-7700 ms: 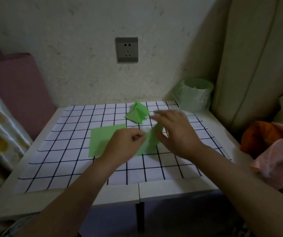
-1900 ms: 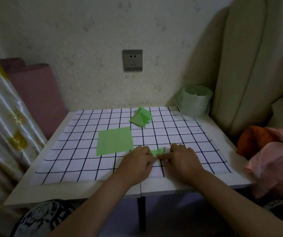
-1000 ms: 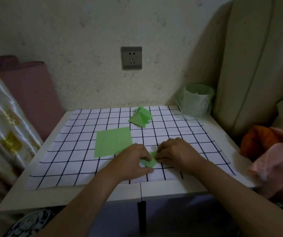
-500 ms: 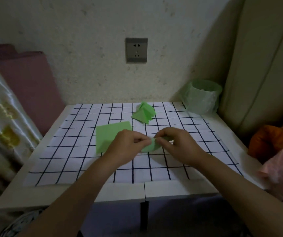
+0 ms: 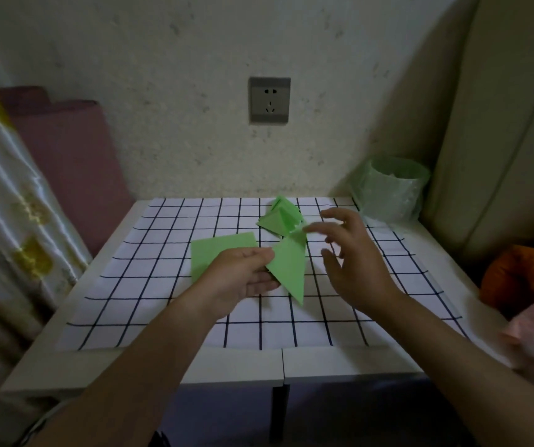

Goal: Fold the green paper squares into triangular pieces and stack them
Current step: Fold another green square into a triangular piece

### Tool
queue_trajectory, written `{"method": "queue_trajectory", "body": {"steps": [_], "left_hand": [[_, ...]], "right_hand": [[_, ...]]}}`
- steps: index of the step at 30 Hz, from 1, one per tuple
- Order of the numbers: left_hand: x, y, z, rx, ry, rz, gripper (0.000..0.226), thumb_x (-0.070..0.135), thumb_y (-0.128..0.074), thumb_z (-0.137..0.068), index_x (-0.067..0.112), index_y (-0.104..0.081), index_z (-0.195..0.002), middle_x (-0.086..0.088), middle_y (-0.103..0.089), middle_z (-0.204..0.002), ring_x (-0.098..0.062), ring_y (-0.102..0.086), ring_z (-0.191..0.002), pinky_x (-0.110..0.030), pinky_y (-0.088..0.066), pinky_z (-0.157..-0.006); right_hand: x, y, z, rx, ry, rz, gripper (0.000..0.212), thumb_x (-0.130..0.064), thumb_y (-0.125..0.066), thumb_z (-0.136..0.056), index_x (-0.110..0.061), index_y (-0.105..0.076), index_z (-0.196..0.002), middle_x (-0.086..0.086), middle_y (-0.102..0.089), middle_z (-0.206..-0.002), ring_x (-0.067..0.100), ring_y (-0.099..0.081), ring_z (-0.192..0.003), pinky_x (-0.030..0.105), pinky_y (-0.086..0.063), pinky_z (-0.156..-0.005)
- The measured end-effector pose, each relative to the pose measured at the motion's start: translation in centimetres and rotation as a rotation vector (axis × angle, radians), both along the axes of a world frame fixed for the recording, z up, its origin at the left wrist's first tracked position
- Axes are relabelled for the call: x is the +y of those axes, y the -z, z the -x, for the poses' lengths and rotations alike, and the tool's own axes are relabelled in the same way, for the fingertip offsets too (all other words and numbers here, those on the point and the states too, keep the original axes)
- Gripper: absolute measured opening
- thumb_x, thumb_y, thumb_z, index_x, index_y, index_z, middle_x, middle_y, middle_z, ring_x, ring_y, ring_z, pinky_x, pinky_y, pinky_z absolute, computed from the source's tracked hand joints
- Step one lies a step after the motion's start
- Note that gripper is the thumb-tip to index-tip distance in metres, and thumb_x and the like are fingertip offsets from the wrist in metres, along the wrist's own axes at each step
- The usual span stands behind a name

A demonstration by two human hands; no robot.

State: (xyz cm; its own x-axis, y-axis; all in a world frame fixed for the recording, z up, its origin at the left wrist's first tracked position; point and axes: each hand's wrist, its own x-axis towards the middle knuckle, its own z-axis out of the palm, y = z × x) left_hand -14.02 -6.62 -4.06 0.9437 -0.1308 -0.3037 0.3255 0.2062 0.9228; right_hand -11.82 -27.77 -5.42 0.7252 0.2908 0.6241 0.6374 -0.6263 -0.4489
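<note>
My left hand (image 5: 243, 274) pinches a folded green triangle (image 5: 288, 267) by its left corner and holds it up above the checked mat (image 5: 162, 285). My right hand (image 5: 352, 259) hovers just right of the triangle with fingers spread, touching nothing that I can see. A pile of folded green triangles (image 5: 280, 217) lies at the far middle of the mat. Flat green paper squares (image 5: 217, 250) lie on the mat, partly hidden behind my left hand.
A green-lined bin (image 5: 391, 188) stands at the table's back right corner. The white table (image 5: 259, 366) meets a wall with a socket (image 5: 269, 100). A cushion (image 5: 501, 124) and orange and pink cloth (image 5: 523, 285) lie right; a curtain (image 5: 7, 221) hangs left.
Both hands were pressing the paper on the mat, then lifted it. Now the right hand has let go and opened, and the left hand alone holds the triangle up.
</note>
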Motion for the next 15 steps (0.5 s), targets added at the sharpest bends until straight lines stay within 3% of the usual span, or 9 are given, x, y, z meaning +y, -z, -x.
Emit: {"method": "queue_trajectory", "body": {"steps": [4, 8, 12, 15], "left_hand": [[-0.3, 0.1, -0.1, 0.013, -0.014, 0.071, 0.018, 0.010, -0.053, -0.100, -0.002, -0.061, -0.110, -0.015, -0.075, -0.093, -0.022, -0.074, -0.080, -0.029, -0.061, -0.067], [-0.2, 0.0, -0.2, -0.035, -0.017, 0.036, 0.015, 0.007, -0.051, -0.100, -0.001, -0.060, -0.110, -0.016, -0.073, -0.097, -0.023, -0.074, -0.083, -0.032, -0.061, -0.070], [-0.1, -0.1, -0.2, -0.140, 0.012, -0.051, 0.023, 0.003, -0.051, -0.100, 0.017, -0.065, -0.111, -0.011, -0.074, -0.104, -0.024, -0.074, -0.092, -0.031, -0.061, -0.076], [-0.4, 0.0, 0.1, -0.146, 0.078, -0.022, 0.025, 0.003, -0.051, -0.099, 0.019, -0.066, -0.112, -0.010, -0.075, -0.107, -0.026, -0.072, -0.098, -0.033, -0.060, -0.083]], "right_hand": [[0.5, 0.7, 0.3, -0.118, -0.052, 0.193, 0.040, -0.012, -0.083, -0.074, -0.033, -0.072, -0.106, 0.000, -0.049, -0.134, 0.011, -0.052, -0.090, 0.033, -0.053, -0.065], [0.8, 1.3, 0.1, -0.148, -0.119, 0.156, 0.019, -0.028, -0.073, -0.083, -0.030, -0.077, -0.101, -0.001, -0.057, -0.121, 0.012, -0.054, -0.087, 0.028, -0.050, -0.070], [1.4, 1.1, 0.4, 0.075, -0.091, -0.073, 0.014, -0.033, -0.074, -0.085, -0.030, -0.078, -0.097, -0.011, -0.056, -0.111, 0.000, -0.052, -0.100, 0.012, -0.039, -0.079], [2.1, 0.3, 0.8, 0.389, -0.017, -0.329, 0.005, -0.026, -0.076, -0.085, -0.028, -0.079, -0.089, -0.012, -0.057, -0.116, -0.001, -0.055, -0.108, 0.010, -0.044, -0.076]]}}
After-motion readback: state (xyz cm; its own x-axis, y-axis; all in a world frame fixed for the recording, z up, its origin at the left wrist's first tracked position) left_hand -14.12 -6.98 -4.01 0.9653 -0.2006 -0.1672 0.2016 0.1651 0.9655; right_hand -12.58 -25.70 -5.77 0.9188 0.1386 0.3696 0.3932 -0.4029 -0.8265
